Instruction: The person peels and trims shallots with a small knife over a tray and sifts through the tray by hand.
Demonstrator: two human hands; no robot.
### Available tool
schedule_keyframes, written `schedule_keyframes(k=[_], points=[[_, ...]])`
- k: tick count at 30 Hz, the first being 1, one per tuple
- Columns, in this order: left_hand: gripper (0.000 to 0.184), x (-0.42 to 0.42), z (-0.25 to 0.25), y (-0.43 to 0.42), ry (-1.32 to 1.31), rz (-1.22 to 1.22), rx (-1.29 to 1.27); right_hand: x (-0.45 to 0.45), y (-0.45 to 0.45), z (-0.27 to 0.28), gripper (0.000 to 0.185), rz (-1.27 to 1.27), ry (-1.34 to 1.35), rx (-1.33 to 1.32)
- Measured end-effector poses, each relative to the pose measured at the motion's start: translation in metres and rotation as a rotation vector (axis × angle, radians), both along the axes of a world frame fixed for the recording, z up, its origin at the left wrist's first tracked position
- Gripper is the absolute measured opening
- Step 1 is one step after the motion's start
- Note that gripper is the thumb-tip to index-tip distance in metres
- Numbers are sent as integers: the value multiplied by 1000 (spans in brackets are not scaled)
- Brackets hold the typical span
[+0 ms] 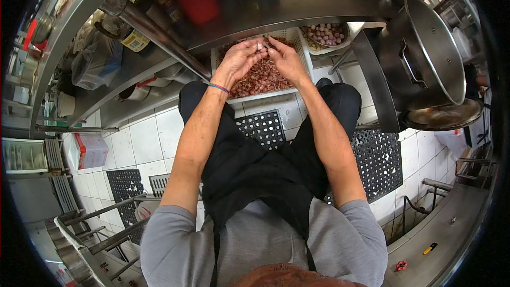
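Observation:
Both hands meet above a white crate (276, 94) filled with small reddish-brown pieces (261, 77) that look like shallots or their skins. My left hand (242, 58) has its fingers curled around a small pale piece (260, 45), pinched near the fingertips. Close on its right, my right hand (285, 59) is closed, thumb and fingers pressed together at something small and dark that I cannot make out. Behind the crate's right side, a white basket (317, 51) holds pinkish, round peeled bulbs (326, 34).
A steel counter (297, 1) runs just beyond the hands. At the right stands a large steel pot (433, 48), with a round lid (443, 115) below it. Black perforated mats (261, 129) lie on the white tiled floor. A shelf with containers and a plastic bag (95, 58) is at left.

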State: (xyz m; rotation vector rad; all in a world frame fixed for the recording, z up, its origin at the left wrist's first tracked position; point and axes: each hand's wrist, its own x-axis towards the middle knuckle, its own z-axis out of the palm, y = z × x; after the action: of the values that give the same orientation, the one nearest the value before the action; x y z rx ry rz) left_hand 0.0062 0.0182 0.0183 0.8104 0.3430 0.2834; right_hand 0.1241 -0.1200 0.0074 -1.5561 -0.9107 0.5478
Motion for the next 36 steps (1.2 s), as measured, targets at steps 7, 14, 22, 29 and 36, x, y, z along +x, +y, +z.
schedule_keyframes(k=[7,14,22,29,36], points=[[24,0,-5,2,-5,45,14,-7,-4,18,45,112,-13,-98],[22,0,-6,2,-15,23,24,-9,-2,15,44,124,-12,-31],[24,0,2,-6,61,27,28,-7,0,12,34,75,4,-1],[25,0,-4,3,49,-21,112,2,-1,11,32,45,197,-25],[29,0,-6,6,16,0,85,-5,-4,14,35,83,3,-18]])
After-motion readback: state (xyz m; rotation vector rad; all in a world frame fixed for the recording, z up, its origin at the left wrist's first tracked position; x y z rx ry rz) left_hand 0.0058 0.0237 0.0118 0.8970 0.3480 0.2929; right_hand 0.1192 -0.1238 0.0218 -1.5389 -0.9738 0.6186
